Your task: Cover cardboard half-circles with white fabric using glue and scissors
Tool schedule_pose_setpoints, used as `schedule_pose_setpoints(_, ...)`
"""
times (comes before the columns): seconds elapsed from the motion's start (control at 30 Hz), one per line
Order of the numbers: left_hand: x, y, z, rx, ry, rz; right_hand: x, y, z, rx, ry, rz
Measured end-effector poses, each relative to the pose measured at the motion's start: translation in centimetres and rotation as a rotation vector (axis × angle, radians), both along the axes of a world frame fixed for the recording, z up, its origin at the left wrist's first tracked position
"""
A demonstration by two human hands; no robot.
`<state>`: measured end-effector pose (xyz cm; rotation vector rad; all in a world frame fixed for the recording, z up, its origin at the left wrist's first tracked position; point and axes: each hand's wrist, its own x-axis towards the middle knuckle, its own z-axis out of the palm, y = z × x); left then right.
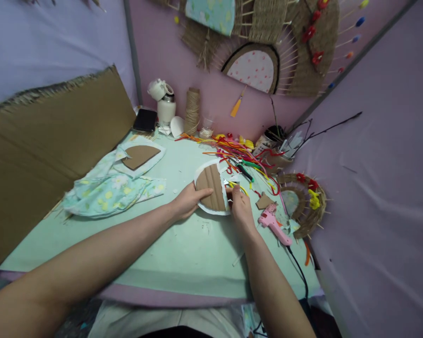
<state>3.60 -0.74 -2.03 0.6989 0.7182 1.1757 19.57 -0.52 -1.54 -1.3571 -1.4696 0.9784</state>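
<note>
Pinching the left part of a white-edged cardboard piece point(211, 190) between thumb and fingers, the left hand point(187, 202) holds it over the middle of the table point(193, 258). At the piece's right edge, the right hand point(241, 209) is curled, its fingers partly bent; whether it grips anything, I cannot tell. A pink glue gun point(277, 228) lies to the right, green-handled pliers point(246, 172) farther back, and flowery cloth point(107, 196) to the left.

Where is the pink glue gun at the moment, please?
In the head view, the pink glue gun lies on the right side of the table, between the right hand and the flower-decorated arch.
</note>
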Motion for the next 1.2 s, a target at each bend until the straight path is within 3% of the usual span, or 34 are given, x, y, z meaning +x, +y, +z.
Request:
schedule_pose_setpoints(0.17, 0.1, 0.1, -0.1, -0.03, 0.021, 0.068, -0.2, 0.0, 0.2, 0.026, -0.043, -0.027)
schedule_pose_setpoints(0.33, -0.1, 0.3, 0.2, -0.044, -0.027, 0.046, -0.1, 0.2, 0.0, 0.007, -0.05, -0.023)
schedule_pose_setpoints(0.53, -0.6, 0.9, -0.1, -0.07, -0.094, 0.078, 0.8, 0.4, 0.4, -0.081, -0.061, 0.077)
schedule_pose_setpoints(0.73, -0.4, 0.9, -0.1, 0.002, -0.049, 0.161, 0.0, 0.3, 0.0, 0.013, -0.089, 0.043)
schedule_pose_setpoints(0.9, -0.7, 1.0, 0.0, 0.0, -0.071, 0.124, 0.2, 0.4, -0.3, -0.004, -0.074, 0.034)
schedule_pose_setpoints(1.1, -0.8, 1.0, 0.1, -0.097, -0.094, 0.004, 0.9, 1.0, -0.3, -0.18, 0.125, 0.018)
schedule_pose_setpoints(1.2, -0.5, 0.6, 0.0, -0.076, -0.081, -0.054, 0.9, 0.9, -0.4, -0.164, 0.102, -0.008)
